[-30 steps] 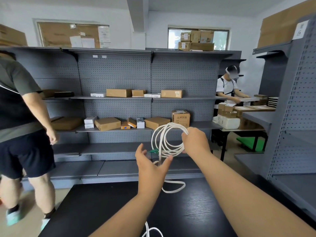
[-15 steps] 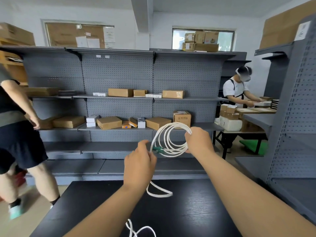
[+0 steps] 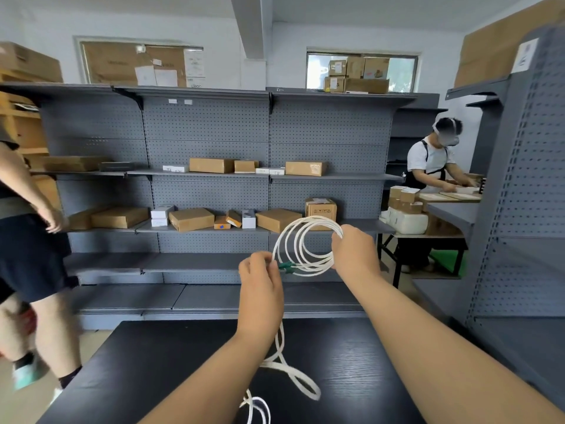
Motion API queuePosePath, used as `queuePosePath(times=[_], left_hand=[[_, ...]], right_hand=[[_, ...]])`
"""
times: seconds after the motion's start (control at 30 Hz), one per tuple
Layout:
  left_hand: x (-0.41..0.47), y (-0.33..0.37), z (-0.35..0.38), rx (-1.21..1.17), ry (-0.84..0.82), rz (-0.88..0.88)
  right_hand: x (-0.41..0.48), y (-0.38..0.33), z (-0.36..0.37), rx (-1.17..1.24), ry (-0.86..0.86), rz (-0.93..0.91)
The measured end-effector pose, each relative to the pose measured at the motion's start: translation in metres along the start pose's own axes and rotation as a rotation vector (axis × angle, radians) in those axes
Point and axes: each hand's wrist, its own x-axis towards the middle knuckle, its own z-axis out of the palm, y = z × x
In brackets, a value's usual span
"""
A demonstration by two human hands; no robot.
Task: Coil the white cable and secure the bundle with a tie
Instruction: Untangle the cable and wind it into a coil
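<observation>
A white cable is partly wound into a round coil (image 3: 298, 240) of several loops, held up in the air above the black table (image 3: 171, 362). My right hand (image 3: 354, 255) grips the coil's right side. My left hand (image 3: 260, 283) pinches the cable at the coil's lower left, next to a green connector (image 3: 286, 266). The loose rest of the white cable (image 3: 293, 377) hangs down from my left hand and lies in loops on the table. No tie is in view.
Grey pegboard shelving (image 3: 214, 179) with cardboard boxes stands behind the table. A person (image 3: 27, 240) walks at the far left. Another person (image 3: 434, 166) works at a bench at the right. A grey shelf unit (image 3: 526, 209) stands close on the right.
My left hand went from open below the coil to closed on the cable, and rose to the coil's lower left. More slack has lifted off the table. The person at the left moved further left.
</observation>
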Motion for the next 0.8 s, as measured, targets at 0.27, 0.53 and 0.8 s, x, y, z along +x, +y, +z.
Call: queuePosePath(times=[0.27,0.53,0.8], left_hand=[[-0.008,0.008,0.024,-0.177,-0.048,-0.117],[-0.012,0.02,0.035,-0.201,0.072,-0.328],[-0.002,0.019,0.028,-0.132,0.155,-0.296]], right_hand=[[-0.008,0.001,0.002,0.177,0.023,0.072],[-0.018,-0.003,0.016,0.371,-0.012,0.148],[-0.035,-0.012,0.035,0.538,-0.11,0.258]])
